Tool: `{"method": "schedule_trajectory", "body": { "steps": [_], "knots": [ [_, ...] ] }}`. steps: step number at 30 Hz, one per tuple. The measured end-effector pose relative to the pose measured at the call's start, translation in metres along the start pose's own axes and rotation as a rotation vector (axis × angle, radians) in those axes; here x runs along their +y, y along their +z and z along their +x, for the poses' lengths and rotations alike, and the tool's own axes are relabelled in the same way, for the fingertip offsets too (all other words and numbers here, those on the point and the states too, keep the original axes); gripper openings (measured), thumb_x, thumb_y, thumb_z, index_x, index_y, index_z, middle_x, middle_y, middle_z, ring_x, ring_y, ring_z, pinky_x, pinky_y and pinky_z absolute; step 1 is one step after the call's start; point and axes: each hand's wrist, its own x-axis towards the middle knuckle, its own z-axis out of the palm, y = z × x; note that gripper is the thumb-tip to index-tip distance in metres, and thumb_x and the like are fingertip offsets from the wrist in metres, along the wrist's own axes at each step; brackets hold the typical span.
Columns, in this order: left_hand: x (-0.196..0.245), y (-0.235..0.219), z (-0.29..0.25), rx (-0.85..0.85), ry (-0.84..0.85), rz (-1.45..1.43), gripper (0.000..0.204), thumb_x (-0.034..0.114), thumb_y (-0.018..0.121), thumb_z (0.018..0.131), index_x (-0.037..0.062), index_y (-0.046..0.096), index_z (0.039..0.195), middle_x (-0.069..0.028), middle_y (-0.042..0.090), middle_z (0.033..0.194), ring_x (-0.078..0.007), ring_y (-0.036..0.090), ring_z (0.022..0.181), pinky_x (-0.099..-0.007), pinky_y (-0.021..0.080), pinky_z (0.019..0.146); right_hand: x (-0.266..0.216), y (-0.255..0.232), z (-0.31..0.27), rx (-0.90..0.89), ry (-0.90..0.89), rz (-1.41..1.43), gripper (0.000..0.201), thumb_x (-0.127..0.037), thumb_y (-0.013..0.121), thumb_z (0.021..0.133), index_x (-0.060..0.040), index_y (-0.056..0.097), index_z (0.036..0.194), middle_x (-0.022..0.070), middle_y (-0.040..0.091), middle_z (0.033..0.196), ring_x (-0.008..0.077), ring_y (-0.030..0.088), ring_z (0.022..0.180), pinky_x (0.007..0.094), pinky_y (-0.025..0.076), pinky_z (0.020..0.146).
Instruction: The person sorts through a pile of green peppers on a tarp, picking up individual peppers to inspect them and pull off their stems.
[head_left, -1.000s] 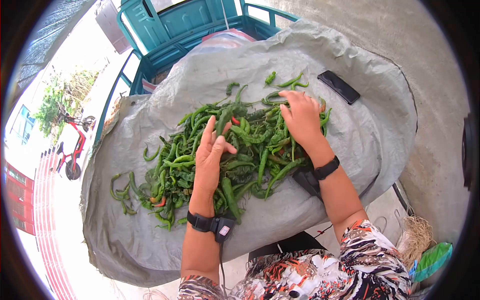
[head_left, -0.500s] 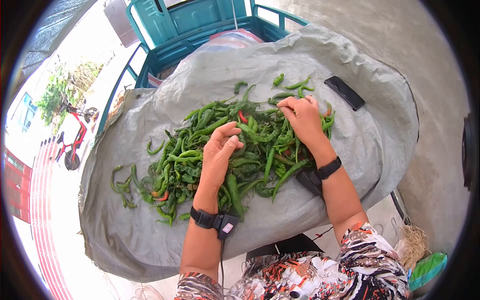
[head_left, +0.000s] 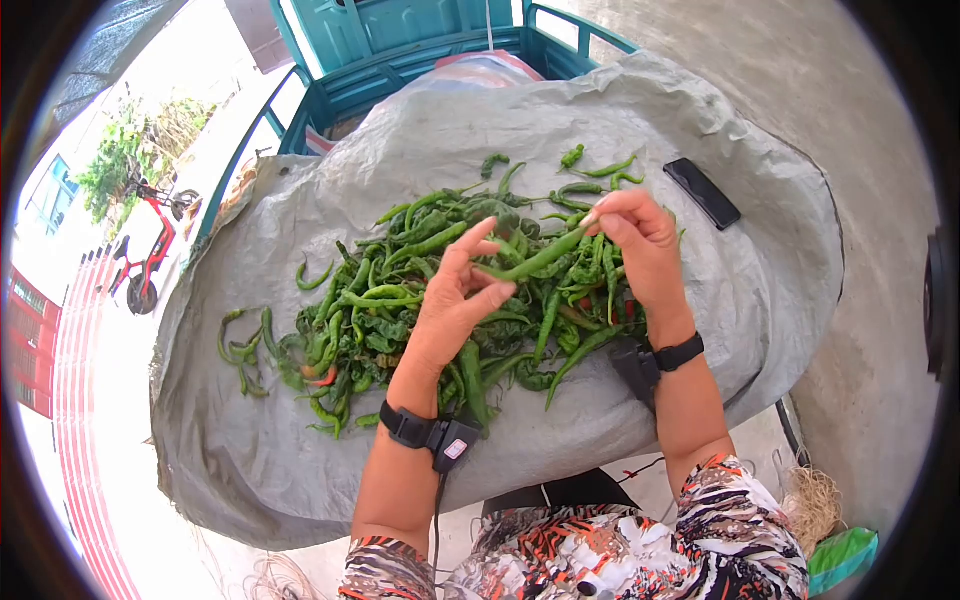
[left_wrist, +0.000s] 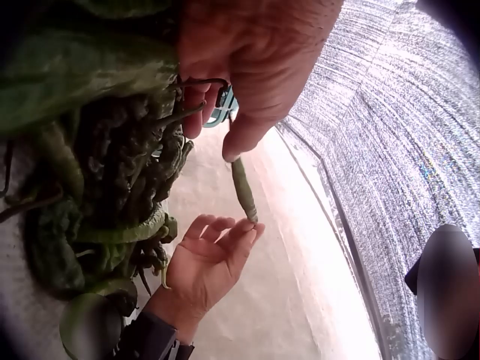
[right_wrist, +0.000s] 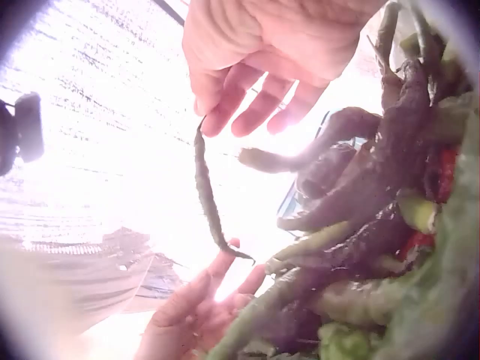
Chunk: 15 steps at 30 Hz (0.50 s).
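A long green chili pepper (head_left: 548, 256) stretches between the two hands above a heap of peppers (head_left: 385, 335). My right hand (head_left: 648, 250) pinches one end of it between thumb and fingertips, as the right wrist view also shows. The other end of the pepper (right_wrist: 204, 180) reaches into the gap between the thumb and fingers of my left hand (head_left: 448, 310). In the left wrist view, the left thumb (left_wrist: 238, 141) lies right at that end. The heap below is mostly green, with a few red peppers.
The heap lies on a grey sheet (head_left: 260, 470). A black phone (head_left: 702, 193) rests at the right, near several loose peppers (head_left: 610, 168). Curled peppers (head_left: 240, 350) lie at the left. Behind stands a teal cart bed (head_left: 420, 50). Both wrists wear strapped cameras.
My right hand has lifted a green pepper from the far right of the heap and brought it toward the left hand. The left hand has let go of the dark pepper it held earlier.
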Motion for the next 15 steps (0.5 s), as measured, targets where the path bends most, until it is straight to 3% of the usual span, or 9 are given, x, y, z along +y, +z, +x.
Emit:
{"method": "schedule_trajectory", "body": {
  "steps": [2, 5, 8, 11, 12, 15],
  "knots": [
    [-0.005, -0.005, 0.001, -0.109, 0.027, 0.123, 0.043, 0.013, 0.069, 0.090, 0.0093, 0.058, 0.131, -0.0021, 0.058, 0.112, -0.0116, 0.054, 0.096, -0.0271, 0.046, 0.086, -0.001, 0.006, -0.002, -0.027, 0.056, 0.009, 0.014, -0.006, 0.060, 0.095, -0.0033, 0.065, 0.108, 0.0032, 0.068, 0.099, 0.0114, 0.065, 0.090, 0.0262, 0.052, 0.081],
    [-0.011, -0.008, 0.002, -0.135, 0.050, 0.136, 0.029, 0.018, 0.062, 0.096, 0.0019, 0.063, 0.120, -0.0024, 0.063, 0.110, -0.0115, 0.057, 0.098, -0.0272, 0.045, 0.089, 0.002, 0.010, -0.002, -0.022, 0.084, 0.001, 0.015, -0.007, 0.058, 0.096, -0.0030, 0.064, 0.110, 0.0037, 0.068, 0.099, 0.0111, 0.065, 0.089, 0.0261, 0.051, 0.081],
    [-0.004, -0.006, 0.000, -0.132, -0.004, 0.018, 0.037, 0.028, 0.050, 0.103, -0.0017, 0.059, 0.122, -0.0047, 0.065, 0.101, -0.0131, 0.059, 0.092, -0.0283, 0.045, 0.089, 0.004, 0.016, -0.002, 0.067, 0.079, -0.164, 0.017, -0.006, 0.055, 0.097, -0.0032, 0.064, 0.112, 0.0049, 0.069, 0.100, 0.0119, 0.065, 0.089, 0.0274, 0.051, 0.081],
    [-0.005, -0.005, 0.001, -0.019, 0.038, -0.101, 0.044, 0.033, 0.040, 0.106, -0.0030, 0.054, 0.128, -0.0045, 0.065, 0.094, -0.0130, 0.059, 0.086, -0.0287, 0.046, 0.087, 0.011, 0.018, 0.000, 0.113, 0.044, -0.411, 0.020, -0.005, 0.053, 0.096, -0.0037, 0.063, 0.112, 0.0062, 0.069, 0.102, 0.0136, 0.064, 0.090, 0.0301, 0.051, 0.080],
    [-0.005, -0.007, 0.002, 0.006, 0.009, -0.086, 0.047, 0.033, 0.037, 0.107, -0.0022, 0.047, 0.136, -0.0040, 0.065, 0.094, -0.0120, 0.058, 0.083, -0.0286, 0.046, 0.084, 0.012, 0.018, 0.001, 0.134, 0.018, -0.485, 0.020, -0.005, 0.053, 0.095, -0.0040, 0.064, 0.112, 0.0066, 0.069, 0.102, 0.0146, 0.064, 0.090, 0.0310, 0.051, 0.080],
    [-0.003, -0.004, 0.002, 0.021, 0.022, -0.091, 0.049, 0.033, 0.037, 0.107, -0.0022, 0.042, 0.141, -0.0040, 0.064, 0.095, -0.0112, 0.058, 0.082, -0.0279, 0.046, 0.083, 0.019, 0.015, 0.003, 0.141, -0.051, -0.665, 0.020, -0.006, 0.056, 0.091, -0.0051, 0.065, 0.109, 0.0079, 0.069, 0.103, 0.0195, 0.064, 0.092, 0.0352, 0.049, 0.083]
  ]
}}
